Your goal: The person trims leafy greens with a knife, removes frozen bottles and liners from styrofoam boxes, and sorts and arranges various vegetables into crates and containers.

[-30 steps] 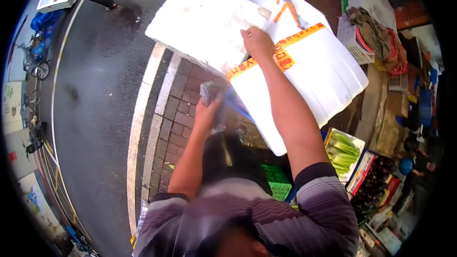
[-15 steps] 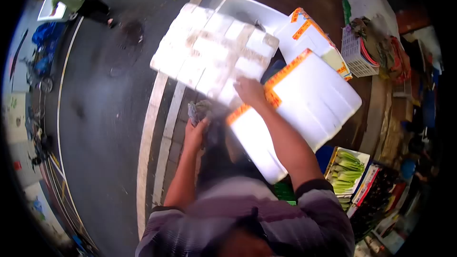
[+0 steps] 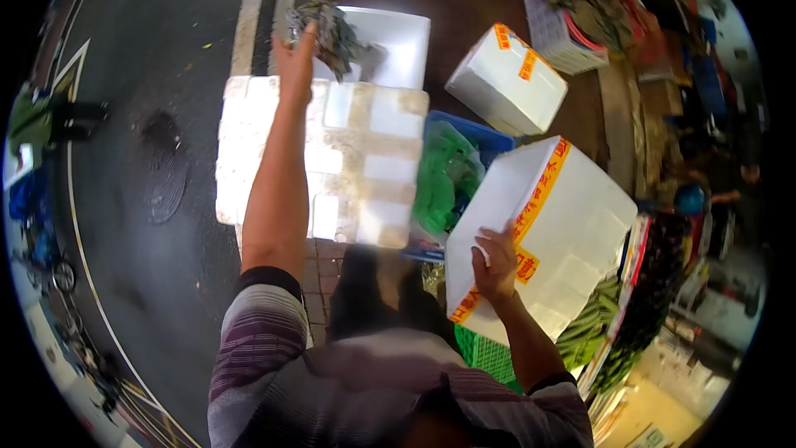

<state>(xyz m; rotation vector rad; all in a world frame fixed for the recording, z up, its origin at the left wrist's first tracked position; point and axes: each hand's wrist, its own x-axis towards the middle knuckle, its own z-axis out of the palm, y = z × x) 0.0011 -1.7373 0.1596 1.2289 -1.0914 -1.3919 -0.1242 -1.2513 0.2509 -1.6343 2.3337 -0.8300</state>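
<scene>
While the left hand (image 3: pixel 294 66) held a crumpled grey bundle (image 3: pixel 333 40), the loosely open right hand (image 3: pixel 495 267) touched a white foam box (image 3: pixel 572 207), judged light, stiff, best edge-held.

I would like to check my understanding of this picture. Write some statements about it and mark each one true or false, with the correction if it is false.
1. The left hand holds a crumpled grey bundle. True.
2. A green bag lies in the blue crate. True.
3. The right hand is inside the blue crate. False: it touches the larger white box.
4. The smaller white box carries orange tape. True.
5. The person in green is at the right edge of the picture. False: that person is at the left edge.
</scene>
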